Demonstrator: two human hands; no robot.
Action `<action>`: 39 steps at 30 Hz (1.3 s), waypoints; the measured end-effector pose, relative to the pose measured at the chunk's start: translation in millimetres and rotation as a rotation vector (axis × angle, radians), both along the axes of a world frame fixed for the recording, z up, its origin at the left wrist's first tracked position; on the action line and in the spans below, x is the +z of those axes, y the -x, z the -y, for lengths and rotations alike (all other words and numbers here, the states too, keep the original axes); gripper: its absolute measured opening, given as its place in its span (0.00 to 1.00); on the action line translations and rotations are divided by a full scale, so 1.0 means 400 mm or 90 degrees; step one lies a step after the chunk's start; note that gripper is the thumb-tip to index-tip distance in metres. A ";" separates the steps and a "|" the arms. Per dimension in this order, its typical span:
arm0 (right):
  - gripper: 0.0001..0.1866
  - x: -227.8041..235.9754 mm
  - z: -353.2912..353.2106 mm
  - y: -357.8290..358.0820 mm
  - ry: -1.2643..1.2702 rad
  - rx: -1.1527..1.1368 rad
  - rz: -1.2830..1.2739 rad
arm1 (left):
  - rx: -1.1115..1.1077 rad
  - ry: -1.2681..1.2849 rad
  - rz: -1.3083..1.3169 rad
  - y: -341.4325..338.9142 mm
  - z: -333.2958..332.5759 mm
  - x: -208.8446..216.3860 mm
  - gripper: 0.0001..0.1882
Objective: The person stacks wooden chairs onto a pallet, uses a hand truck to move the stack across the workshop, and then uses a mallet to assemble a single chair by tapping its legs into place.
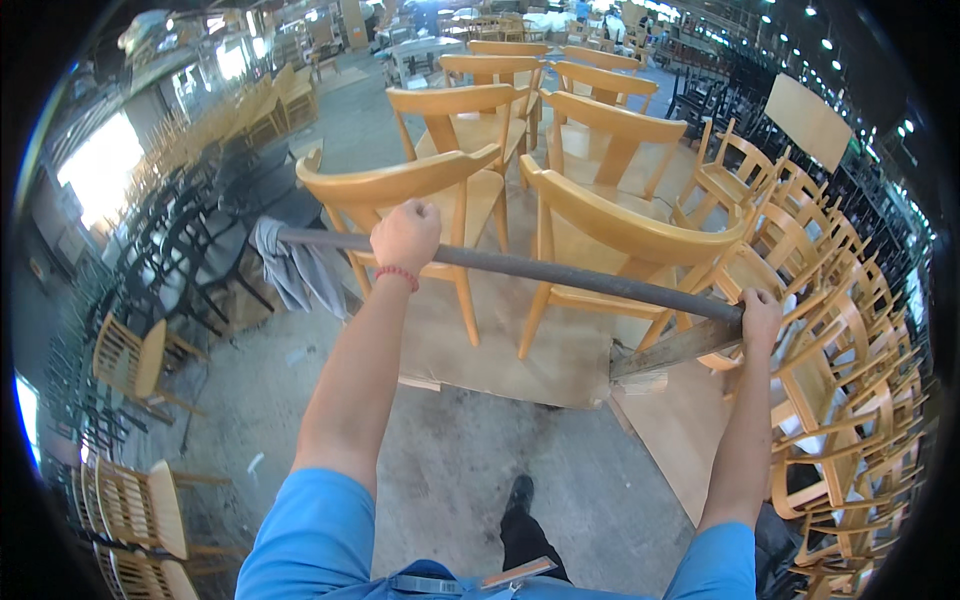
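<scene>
in the head view, my left hand (407,237) and right hand (761,318) each hold a closed grip around the grey bar (560,274). wooden chairs (640,232) stand in two rows just beyond that bar; i reckon a sudden jerk on it could topple them.

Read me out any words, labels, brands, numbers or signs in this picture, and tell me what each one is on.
No text is readable.
Pale label-like patch at the waist: any marks too small to read.
Grey bar: no lettering visible.
Nearest left wooden chair: none visible either.
</scene>
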State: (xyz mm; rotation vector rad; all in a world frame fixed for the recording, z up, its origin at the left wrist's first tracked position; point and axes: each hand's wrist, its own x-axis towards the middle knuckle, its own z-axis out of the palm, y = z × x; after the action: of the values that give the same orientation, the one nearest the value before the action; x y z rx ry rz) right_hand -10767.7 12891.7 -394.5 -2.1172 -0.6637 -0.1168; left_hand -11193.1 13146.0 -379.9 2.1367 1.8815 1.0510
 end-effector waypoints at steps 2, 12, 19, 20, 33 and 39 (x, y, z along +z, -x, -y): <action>0.19 -0.018 -0.080 -0.049 -0.012 -0.013 -0.006 | 0.011 0.065 -0.017 -0.046 -0.096 0.001 0.18; 0.20 -0.045 -0.551 -0.224 -0.008 -0.019 -0.048 | 0.019 0.089 -0.033 -0.239 -0.548 -0.020 0.18; 0.25 -0.028 -0.856 -0.378 0.042 -0.076 0.015 | -0.028 0.086 -0.047 -0.409 -0.849 -0.045 0.19; 0.27 -0.025 -0.896 -0.392 0.066 -0.087 0.025 | -0.026 0.080 -0.058 -0.434 -0.889 -0.046 0.18; 0.28 -0.123 -1.345 -0.744 0.184 -0.110 0.061 | -0.092 0.120 0.002 -0.708 -1.376 -0.096 0.16; 0.28 -0.126 -1.627 -0.844 0.112 -0.060 -0.086 | -0.066 0.106 -0.041 -0.797 -1.630 -0.099 0.19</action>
State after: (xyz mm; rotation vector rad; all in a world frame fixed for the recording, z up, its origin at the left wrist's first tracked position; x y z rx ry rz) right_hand -10430.3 13542.3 -444.8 -2.3023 -0.5098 0.0334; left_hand -10874.3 13798.0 -419.6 2.1702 1.7920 0.7857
